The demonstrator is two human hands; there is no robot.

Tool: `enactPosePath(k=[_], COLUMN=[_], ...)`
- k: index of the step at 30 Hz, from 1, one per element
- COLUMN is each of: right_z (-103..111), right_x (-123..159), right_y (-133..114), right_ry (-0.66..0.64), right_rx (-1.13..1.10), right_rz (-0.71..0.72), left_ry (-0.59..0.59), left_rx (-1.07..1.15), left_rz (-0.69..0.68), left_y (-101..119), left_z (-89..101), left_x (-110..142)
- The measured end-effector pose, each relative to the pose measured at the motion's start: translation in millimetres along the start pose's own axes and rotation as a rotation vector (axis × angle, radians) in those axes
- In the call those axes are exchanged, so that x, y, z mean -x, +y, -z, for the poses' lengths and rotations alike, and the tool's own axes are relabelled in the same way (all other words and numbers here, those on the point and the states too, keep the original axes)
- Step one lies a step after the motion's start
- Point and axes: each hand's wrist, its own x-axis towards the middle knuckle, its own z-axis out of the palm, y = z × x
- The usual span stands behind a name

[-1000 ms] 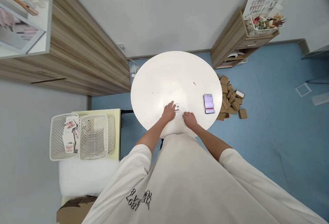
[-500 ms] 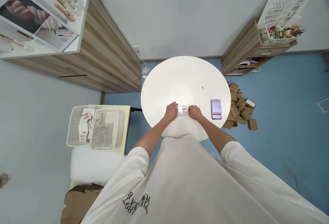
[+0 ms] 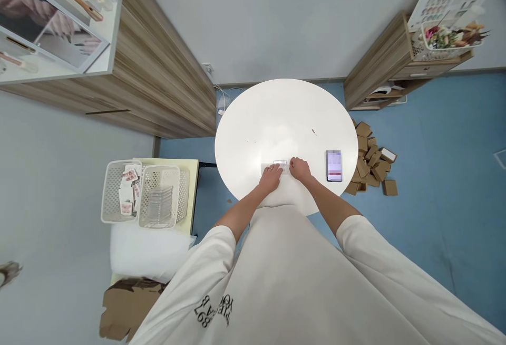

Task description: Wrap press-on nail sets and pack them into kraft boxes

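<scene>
One clear packet between both hands

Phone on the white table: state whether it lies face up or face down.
Face up: the phone shows its blurred screen to the camera, lying flat on the round white table.

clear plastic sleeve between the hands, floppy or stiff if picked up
The clear plastic sleeve looks thin and flat, so probably light and somewhat floppy. On the smooth white table it would likely slide when pushed, not roll.
</scene>
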Motion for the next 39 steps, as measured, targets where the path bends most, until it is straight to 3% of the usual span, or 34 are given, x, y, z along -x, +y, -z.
enactPosePath(k=[8, 13, 15, 19, 26, 31, 39], right_z=[3, 5, 4, -4, -28, -34, -23], right_x=[9, 37, 49, 61, 64, 77, 81], right_y=[1, 1, -1, -6, -10, -16, -24], right_ry=[0.0, 0.188, 0.218, 0.142, 0.116, 0.073, 0.048], right_rx=[-0.079, -0.017, 0.039, 0.113, 0.158, 0.175, 0.11], right_rz=[0.01, 0.048, 0.093, 0.249, 0.446, 0.534, 0.461], left_ry=[0.026, 0.02, 0.016, -0.019, -0.139, -0.214, -0.121], left_rx=[-0.017, 0.011, 0.024, 0.053, 0.133, 0.179, 0.227], left_rz=[0.044, 0.071, 0.059, 0.064, 0.117, 0.126, 0.108], left_y=[-9, -13, -15, -17, -12, -10, -11], left_z=[-12.7, -6.4, -1.6, 7.3, 11.1, 5.8, 8.2], left_x=[-19, -27, -29, -30, -11, 12, 29])
